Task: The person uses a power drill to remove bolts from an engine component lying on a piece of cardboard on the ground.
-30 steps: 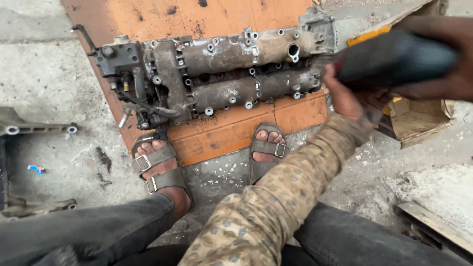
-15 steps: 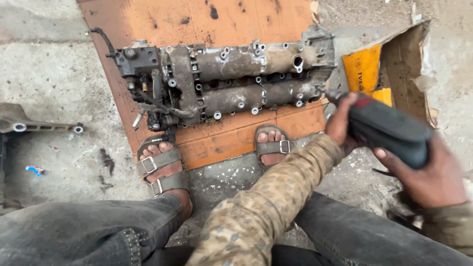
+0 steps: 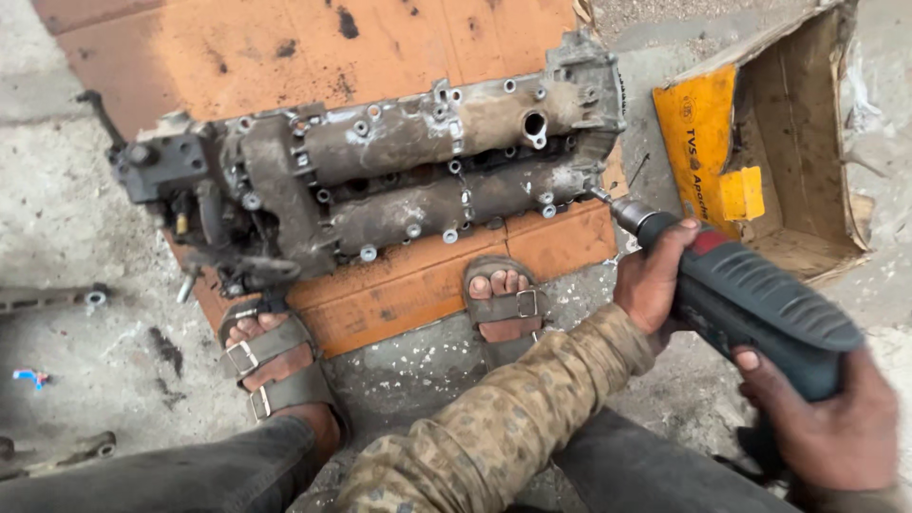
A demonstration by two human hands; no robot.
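Because the power drill (image 3: pixel 760 299) is heavy and long, both hands are on it: the right hand (image 3: pixel 826 418) is wrapped tight around the rear grip at the lower right, fingers closed on the dark housing, while the left hand (image 3: pixel 655 280), its camouflage-patterned sleeve (image 3: pixel 503 427) crossing up from the bottom centre, clamps the front of the body just behind the chuck, likely to steady the nose. The drill is tilted up and to the left so its bit (image 3: pixel 600 195) points at the right end of the grimy metal engine casting (image 3: pixel 399 180); the tip sits right at the casting's lower right corner, near a bolt boss, though I cannot tell whether it is seated on a fastener or just touching. The casting lies flat and lengthwise on an orange board (image 3: pixel 285 57), which keeps it off the rough concrete floor (image 3: pixel 57 218). Two sandalled feet are planted on the board's near edge, the left foot (image 3: pixel 271 366) beside the casting's cluttered left end and the right foot (image 3: pixel 503 309) near its middle, probably pinning the board so nothing slides. An open cardboard box (image 3: pixel 788 142) with a yellow flap lies on its side just right of the casting, well within reach. A small blue scrap (image 3: pixel 30 377) and a metal bracket (image 3: pixel 57 299) lie apart at far left.
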